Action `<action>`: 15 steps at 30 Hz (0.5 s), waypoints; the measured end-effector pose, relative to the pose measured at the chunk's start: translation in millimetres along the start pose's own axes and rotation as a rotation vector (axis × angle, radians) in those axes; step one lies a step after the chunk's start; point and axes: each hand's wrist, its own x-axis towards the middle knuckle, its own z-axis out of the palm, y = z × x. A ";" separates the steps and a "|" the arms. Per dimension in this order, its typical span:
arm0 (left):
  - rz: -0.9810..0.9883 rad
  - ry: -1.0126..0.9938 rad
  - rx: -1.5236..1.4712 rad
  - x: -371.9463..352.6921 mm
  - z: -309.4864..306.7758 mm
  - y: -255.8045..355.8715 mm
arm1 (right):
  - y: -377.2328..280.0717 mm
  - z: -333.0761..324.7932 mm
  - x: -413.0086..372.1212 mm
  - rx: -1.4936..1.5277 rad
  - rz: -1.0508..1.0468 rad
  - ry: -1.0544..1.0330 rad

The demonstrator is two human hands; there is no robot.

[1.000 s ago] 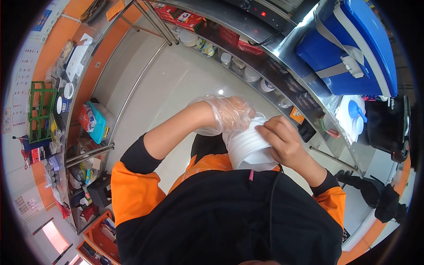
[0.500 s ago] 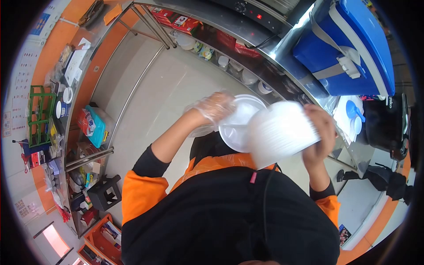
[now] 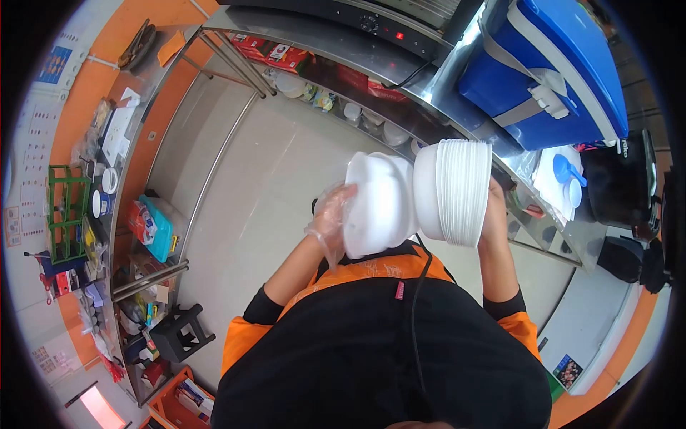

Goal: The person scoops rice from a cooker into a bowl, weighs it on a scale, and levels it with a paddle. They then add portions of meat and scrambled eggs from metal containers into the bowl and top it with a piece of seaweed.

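My left hand (image 3: 332, 218), in a clear plastic glove, holds a few white foam bowls (image 3: 379, 204) by their rims, tilted on their side with their undersides facing right. My right hand (image 3: 494, 214) is wrapped round the rim side of a thick stack of nested white bowls (image 3: 461, 191), also turned on its side. The two groups of bowls face each other base to base in front of my body, close together. Part of my right hand's fingers is hidden behind the stack.
A steel counter (image 3: 329, 39) with an oven (image 3: 379, 25) runs along the top. At the upper right are a blue cooler box (image 3: 529, 79) and a blue spoon (image 3: 568, 171). Shelves with a green rack (image 3: 68, 204) and a turquoise basket (image 3: 161, 229) stand on the left.
The stack in my right hand has turned on its side and moved slightly up and right. The bowls at my left hand have tipped, so their undersides now show instead of their insides.
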 end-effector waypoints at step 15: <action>0.137 0.221 -0.347 -6.9 6.4 -4.7 | -2.1 2.5 -19.3 0.247 -0.025 0.068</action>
